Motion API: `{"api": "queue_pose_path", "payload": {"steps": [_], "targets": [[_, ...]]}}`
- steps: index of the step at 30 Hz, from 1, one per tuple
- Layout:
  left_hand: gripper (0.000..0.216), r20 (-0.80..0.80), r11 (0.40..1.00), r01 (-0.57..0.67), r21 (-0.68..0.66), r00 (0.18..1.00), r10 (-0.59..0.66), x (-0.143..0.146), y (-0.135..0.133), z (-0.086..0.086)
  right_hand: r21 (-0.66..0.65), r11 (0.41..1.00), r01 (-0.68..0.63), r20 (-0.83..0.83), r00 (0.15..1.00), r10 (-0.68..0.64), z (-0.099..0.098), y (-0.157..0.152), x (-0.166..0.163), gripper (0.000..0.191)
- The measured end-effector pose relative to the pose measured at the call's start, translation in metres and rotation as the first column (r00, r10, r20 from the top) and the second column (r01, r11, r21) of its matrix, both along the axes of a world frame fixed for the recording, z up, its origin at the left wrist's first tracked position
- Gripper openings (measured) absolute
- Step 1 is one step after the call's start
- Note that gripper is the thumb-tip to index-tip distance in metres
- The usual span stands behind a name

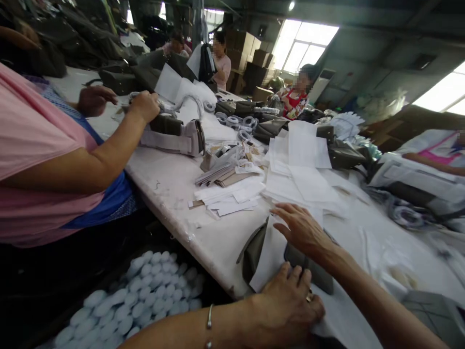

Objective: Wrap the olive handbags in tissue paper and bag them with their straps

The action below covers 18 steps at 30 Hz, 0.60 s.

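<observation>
A dark grey-green bag (252,252) lies near the table's front edge, with a sheet of white paper (268,253) across it. My left hand (290,303), with a ring and a bracelet, rests palm down on the bag and paper, fingers lying flat. Over the far side of the same bag, my right hand (303,231) has its fingers spread, close to the paper's upper edge. Whether its fingertips touch the paper I cannot tell. Both hands and forearms cover part of the bag.
A co-worker in a pink top (47,160) handles a wrapped bag (178,135) at left. Stacked paper slips (232,186) and white sheets (301,160) cover mid-table. Below the table edge sits a heap of white rounded pieces (145,291). More wrapped bags (417,184) lie at right.
</observation>
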<state>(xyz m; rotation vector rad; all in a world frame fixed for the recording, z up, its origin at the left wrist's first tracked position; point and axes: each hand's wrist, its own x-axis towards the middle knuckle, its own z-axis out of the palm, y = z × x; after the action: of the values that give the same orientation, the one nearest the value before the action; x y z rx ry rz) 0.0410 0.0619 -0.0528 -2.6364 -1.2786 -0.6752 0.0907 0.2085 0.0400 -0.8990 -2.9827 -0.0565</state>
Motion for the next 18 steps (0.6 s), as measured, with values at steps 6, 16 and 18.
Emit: {"api": "queue_pose_path", "payload": {"steps": [6,16,18], "targets": [[0.059,0.025,0.986,0.049,-0.161,0.999,-0.046,-0.002,0.007,-0.005,-0.062,0.982,0.18,0.085,0.981,-0.174,-0.007,0.023,0.014,0.027],[0.079,-0.013,0.942,0.074,-0.326,0.997,-0.082,-0.003,0.012,-0.019,0.077,0.686,0.724,0.238,0.655,-0.717,0.005,0.048,0.162,0.029],[0.078,0.007,0.949,0.06,-0.308,0.998,-0.061,-0.003,0.011,-0.023,0.158,0.584,0.796,0.256,0.538,-0.803,0.015,0.062,0.194,0.029]]}}
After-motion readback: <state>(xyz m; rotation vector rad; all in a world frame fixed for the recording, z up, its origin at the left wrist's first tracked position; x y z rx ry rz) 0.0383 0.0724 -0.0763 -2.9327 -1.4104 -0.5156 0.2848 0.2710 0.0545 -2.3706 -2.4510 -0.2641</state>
